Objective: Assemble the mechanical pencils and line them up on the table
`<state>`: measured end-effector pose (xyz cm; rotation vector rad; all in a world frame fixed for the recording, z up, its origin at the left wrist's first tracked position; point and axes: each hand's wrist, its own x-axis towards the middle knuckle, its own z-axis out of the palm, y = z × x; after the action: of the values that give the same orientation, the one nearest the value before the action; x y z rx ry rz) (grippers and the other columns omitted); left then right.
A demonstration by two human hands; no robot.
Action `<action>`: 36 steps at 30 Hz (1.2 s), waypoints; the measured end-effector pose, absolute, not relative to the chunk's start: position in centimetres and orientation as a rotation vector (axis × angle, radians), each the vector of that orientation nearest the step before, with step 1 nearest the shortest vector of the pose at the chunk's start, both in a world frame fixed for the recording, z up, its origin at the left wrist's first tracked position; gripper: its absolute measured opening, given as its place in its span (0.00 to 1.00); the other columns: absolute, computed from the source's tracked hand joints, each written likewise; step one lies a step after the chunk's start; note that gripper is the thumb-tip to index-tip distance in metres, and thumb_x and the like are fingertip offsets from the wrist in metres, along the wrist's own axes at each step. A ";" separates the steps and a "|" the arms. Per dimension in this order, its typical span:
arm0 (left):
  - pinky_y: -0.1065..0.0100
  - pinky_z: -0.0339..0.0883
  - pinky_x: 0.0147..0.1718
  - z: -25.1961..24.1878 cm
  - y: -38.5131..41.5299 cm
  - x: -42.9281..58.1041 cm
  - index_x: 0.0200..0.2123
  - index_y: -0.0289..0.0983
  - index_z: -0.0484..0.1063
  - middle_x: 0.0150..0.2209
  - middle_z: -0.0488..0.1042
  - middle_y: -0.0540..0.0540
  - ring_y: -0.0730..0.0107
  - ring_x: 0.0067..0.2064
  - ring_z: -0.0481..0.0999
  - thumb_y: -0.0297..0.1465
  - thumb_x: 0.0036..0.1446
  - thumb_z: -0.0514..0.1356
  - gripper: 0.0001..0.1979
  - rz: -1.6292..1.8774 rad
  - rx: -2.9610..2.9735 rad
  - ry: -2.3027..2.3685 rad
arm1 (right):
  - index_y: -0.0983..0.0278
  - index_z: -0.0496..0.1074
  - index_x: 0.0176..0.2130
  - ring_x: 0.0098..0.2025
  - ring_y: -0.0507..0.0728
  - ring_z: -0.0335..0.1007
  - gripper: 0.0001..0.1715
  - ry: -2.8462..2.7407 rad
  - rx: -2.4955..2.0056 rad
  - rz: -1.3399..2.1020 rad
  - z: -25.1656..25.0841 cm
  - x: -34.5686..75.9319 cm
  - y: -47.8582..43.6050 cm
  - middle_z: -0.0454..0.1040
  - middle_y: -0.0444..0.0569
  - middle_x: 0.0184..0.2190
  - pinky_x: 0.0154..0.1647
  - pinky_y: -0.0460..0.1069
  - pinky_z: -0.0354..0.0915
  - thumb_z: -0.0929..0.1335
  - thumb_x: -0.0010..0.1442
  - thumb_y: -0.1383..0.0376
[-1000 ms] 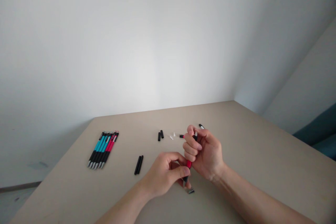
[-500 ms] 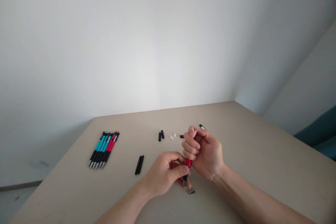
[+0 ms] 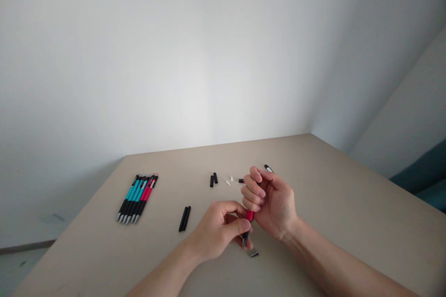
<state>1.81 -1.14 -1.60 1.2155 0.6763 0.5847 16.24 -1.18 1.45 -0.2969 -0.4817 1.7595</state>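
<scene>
Between both hands is a red and black pen [image 3: 250,216], tilted with its tip pointing down toward me. My left hand [image 3: 223,229] pinches its black lower part between thumb and fingers. My right hand [image 3: 270,199] is curled round the upper part, hiding most of it; thumb and forefinger meet near the top end. Just below the pen tip lies a small silver and black piece [image 3: 254,253] on the table. Left of my left hand lie two black tubes [image 3: 184,218] side by side.
A row of several blue and red pens [image 3: 137,198] lies at the left of the table [image 3: 334,204]. Farther back are two short black pieces [image 3: 213,179], small white pieces [image 3: 229,180], and a black and white item [image 3: 268,168] partly behind my right hand. A wall [image 3: 209,79] borders the table.
At the top of the pen, the white end that showed by my right fingertips is no longer visible. Both hands otherwise keep nearly the same place and grip.
</scene>
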 end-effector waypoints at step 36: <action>0.68 0.68 0.27 -1.4 -1.2 1.9 0.28 0.31 0.70 0.21 0.69 0.50 0.70 0.23 0.74 0.38 0.48 0.66 0.15 0.584 1.208 0.678 | 0.63 0.61 0.23 0.16 0.46 0.32 0.14 -0.471 -0.300 1.747 1.5 16.6 -1.3 0.43 0.35 0.14 0.14 0.42 0.38 0.66 0.57 0.63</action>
<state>1.89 -1.24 -1.37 1.2075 0.6778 0.5839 16.62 -1.30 1.51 -0.3002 -0.4713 1.7470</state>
